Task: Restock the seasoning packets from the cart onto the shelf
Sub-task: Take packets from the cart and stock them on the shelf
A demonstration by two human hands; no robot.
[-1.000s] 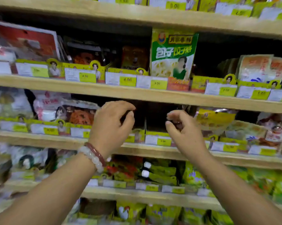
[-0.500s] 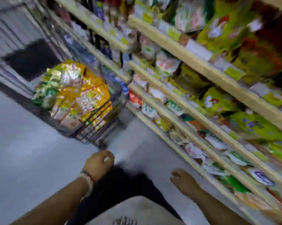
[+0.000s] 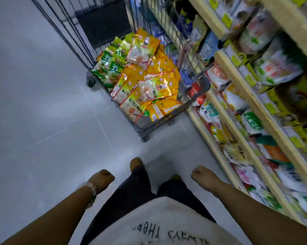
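1. Both hands are empty: the left hand, with a bead bracelet at the wrist, and the right hand hang low with fingers loosely curled, touching nothing.
2. One wire cart stands ahead on the grey floor, just beside the shelf.
3. The seasoning packets lie heaped in the cart: more than ten yellow-orange ones and several green ones at the left side; blur hides the exact number.
4. Two dark trouser legs and two shoes show between the hands, and the cart is well ahead of them.
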